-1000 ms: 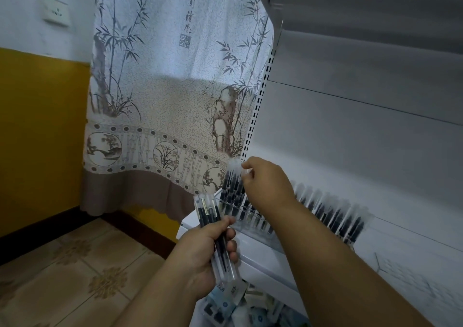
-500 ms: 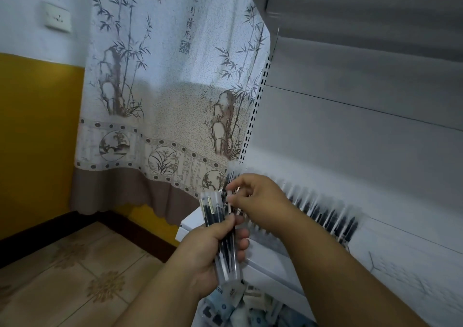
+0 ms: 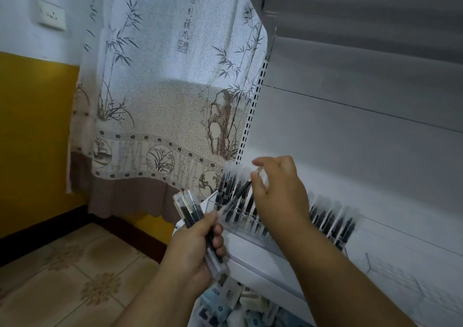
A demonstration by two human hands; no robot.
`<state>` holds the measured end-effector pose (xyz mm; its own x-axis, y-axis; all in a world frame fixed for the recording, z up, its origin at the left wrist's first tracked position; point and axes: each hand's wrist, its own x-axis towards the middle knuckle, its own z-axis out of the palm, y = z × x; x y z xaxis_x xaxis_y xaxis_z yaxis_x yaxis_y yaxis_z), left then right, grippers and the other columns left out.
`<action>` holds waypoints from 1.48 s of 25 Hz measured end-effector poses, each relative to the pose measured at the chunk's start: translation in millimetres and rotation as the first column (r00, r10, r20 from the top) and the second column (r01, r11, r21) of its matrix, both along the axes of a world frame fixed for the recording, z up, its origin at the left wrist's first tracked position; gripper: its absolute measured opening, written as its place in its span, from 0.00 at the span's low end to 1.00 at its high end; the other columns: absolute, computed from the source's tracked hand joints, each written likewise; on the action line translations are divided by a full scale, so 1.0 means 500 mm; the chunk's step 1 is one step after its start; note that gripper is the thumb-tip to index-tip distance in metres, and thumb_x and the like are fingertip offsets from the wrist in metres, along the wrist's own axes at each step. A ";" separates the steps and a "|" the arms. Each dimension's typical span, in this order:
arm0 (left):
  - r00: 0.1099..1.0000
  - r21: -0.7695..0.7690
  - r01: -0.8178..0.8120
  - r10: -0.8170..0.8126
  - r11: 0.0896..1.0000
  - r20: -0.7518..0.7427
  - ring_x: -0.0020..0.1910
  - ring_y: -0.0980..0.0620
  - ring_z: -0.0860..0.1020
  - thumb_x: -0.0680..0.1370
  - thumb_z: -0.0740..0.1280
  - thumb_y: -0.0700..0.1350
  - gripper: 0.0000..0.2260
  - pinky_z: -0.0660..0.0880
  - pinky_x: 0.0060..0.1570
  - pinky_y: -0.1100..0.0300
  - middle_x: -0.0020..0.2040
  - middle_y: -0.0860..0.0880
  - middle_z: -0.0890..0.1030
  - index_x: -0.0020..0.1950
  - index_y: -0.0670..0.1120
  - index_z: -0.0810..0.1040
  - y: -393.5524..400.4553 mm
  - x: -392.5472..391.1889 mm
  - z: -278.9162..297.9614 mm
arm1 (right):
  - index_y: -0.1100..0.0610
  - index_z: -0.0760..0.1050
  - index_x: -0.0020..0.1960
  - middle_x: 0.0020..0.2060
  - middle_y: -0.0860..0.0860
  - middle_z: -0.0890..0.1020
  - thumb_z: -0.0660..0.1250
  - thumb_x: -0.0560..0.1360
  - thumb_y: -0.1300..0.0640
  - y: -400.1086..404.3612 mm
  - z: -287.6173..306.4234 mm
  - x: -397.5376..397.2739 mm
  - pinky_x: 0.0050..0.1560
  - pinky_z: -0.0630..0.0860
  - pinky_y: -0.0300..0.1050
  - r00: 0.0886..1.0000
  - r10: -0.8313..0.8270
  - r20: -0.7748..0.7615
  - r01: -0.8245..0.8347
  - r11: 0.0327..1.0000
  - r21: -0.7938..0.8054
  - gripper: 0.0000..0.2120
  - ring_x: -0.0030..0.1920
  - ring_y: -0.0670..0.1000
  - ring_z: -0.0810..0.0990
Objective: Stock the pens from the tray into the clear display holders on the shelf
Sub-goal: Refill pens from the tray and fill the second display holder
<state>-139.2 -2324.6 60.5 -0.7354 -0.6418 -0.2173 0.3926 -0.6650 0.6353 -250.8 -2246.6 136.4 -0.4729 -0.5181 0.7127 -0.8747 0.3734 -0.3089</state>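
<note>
While the left hand (image 3: 198, 249) grips a small bundle of pens (image 3: 194, 222) upright in front of the shelf (image 3: 250, 256), fingers and thumb curled round the barrels, the right hand (image 3: 278, 194) reaches over the clear display holder (image 3: 240, 224) with one pen (image 3: 238, 196) pinched near its top between thumb and fingertips, the other fingers loosely spread. That pen hangs slanted, its lower end pointing down and leftward toward the front of the holder; motion blur hides whether its tip has entered a slot yet. By my reading, the step in hand is feeding a single pen from the bundle into the left end of the holder, where standing pens (image 3: 231, 184) already crowd the rear slots and more of them run off to the right behind the forearm. Next, the pen likely needs tipping upright over a free slot and lowering until it seats, without nudging its neighbours, before the thumb and fingertips let go. Several pens remain in the left fist, so the stocking looks partway done. Below the shelf edge, packets (image 3: 225, 301) with printed labels lie in a heap, probably the tray's stock, though the tray itself cannot be made out. A bamboo-print curtain (image 3: 162, 88) hangs to the left.
</note>
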 end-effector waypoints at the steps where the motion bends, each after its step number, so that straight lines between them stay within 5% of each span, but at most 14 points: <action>1: 1.000 -0.030 -0.026 0.026 0.999 -0.003 0.24 0.53 0.65 0.79 0.66 0.42 0.10 0.66 0.21 0.61 0.29 0.46 0.71 0.39 0.40 0.74 -0.005 -0.001 0.002 | 0.51 0.78 0.55 0.49 0.48 0.72 0.66 0.77 0.55 0.001 -0.009 0.006 0.32 0.74 0.43 0.983 -0.004 -0.185 0.013 0.999 0.044 0.07 0.35 0.50 0.73; 4: 0.997 -0.096 -0.067 0.063 0.993 -0.046 0.23 0.54 0.65 0.78 0.67 0.43 0.11 0.65 0.21 0.61 0.28 0.47 0.69 0.38 0.41 0.72 -0.019 -0.002 0.014 | 0.55 0.81 0.47 0.45 0.50 0.72 0.68 0.74 0.57 -0.002 -0.024 0.015 0.27 0.73 0.46 0.904 0.137 -0.406 -0.040 0.971 0.238 0.05 0.34 0.52 0.72; 8: 0.993 -0.067 -0.047 0.040 0.997 -0.111 0.22 0.54 0.65 0.76 0.68 0.47 0.10 0.65 0.20 0.63 0.28 0.48 0.70 0.39 0.41 0.75 -0.032 0.005 0.019 | 0.51 0.79 0.54 0.49 0.47 0.73 0.64 0.78 0.49 -0.010 -0.017 0.015 0.36 0.75 0.47 0.905 0.265 -0.333 -0.071 0.866 0.495 0.09 0.41 0.52 0.76; 13: 0.990 0.016 0.005 -0.003 1.000 -0.139 0.23 0.55 0.63 0.79 0.65 0.49 0.11 0.64 0.21 0.63 0.29 0.50 0.69 0.50 0.42 0.79 -0.030 0.012 0.012 | 0.49 0.72 0.57 0.43 0.42 0.74 0.62 0.80 0.51 -0.030 -0.008 0.000 0.36 0.70 0.42 0.988 0.105 0.111 -0.117 0.987 0.113 0.07 0.39 0.45 0.74; 15: 0.992 0.026 0.024 -0.020 0.999 -0.125 0.23 0.55 0.63 0.79 0.65 0.49 0.10 0.64 0.21 0.64 0.28 0.50 0.69 0.49 0.42 0.78 -0.028 0.015 0.010 | 0.48 0.66 0.67 0.40 0.42 0.76 0.62 0.81 0.55 -0.037 -0.012 -0.004 0.35 0.70 0.42 0.949 0.134 0.285 -0.127 0.991 -0.043 0.16 0.38 0.43 0.76; 18: 0.994 0.026 0.045 -0.042 0.999 -0.098 0.23 0.55 0.63 0.79 0.65 0.50 0.11 0.63 0.20 0.63 0.28 0.50 0.68 0.48 0.42 0.76 -0.025 0.019 0.009 | 0.40 0.54 0.75 0.37 0.48 0.77 0.60 0.81 0.57 -0.041 -0.020 -0.011 0.37 0.75 0.45 0.955 0.177 0.238 -0.162 0.983 -0.082 0.28 0.36 0.48 0.78; 22: 0.996 0.033 0.054 -0.051 0.998 -0.069 0.23 0.55 0.63 0.78 0.67 0.49 0.10 0.63 0.21 0.63 0.29 0.49 0.68 0.49 0.42 0.75 -0.027 0.022 0.005 | 0.43 0.59 0.72 0.39 0.47 0.78 0.59 0.81 0.58 -0.063 -0.027 -0.019 0.40 0.79 0.50 0.955 0.151 0.254 -0.124 0.985 -0.118 0.23 0.37 0.49 0.80; 27: 0.996 0.041 0.075 -0.073 0.996 -0.052 0.23 0.54 0.62 0.78 0.66 0.49 0.10 0.62 0.21 0.63 0.29 0.49 0.68 0.49 0.42 0.75 -0.027 0.017 0.001 | 0.45 0.62 0.69 0.47 0.47 0.77 0.61 0.80 0.57 -0.066 -0.029 -0.023 0.42 0.75 0.44 0.980 0.105 0.170 -0.089 0.991 -0.099 0.20 0.42 0.49 0.79; 33: 0.992 0.045 0.116 -0.114 0.992 -0.047 0.23 0.53 0.64 0.80 0.65 0.48 0.09 0.64 0.21 0.62 0.31 0.48 0.70 0.50 0.42 0.74 -0.011 0.006 -0.011 | 0.47 0.69 0.62 0.37 0.47 0.77 0.62 0.80 0.58 -0.062 -0.028 -0.016 0.36 0.78 0.50 0.973 0.058 0.222 -0.063 0.998 0.014 0.13 0.35 0.50 0.78; 37: 0.992 0.014 0.126 -0.125 0.992 -0.033 0.24 0.52 0.65 0.80 0.64 0.48 0.10 0.65 0.22 0.61 0.31 0.47 0.71 0.52 0.41 0.75 -0.005 0.004 -0.015 | 0.48 0.74 0.60 0.54 0.48 0.73 0.61 0.80 0.53 -0.054 -0.024 -0.012 0.40 0.74 0.44 0.985 -0.035 0.171 0.031 0.999 0.026 0.10 0.39 0.50 0.77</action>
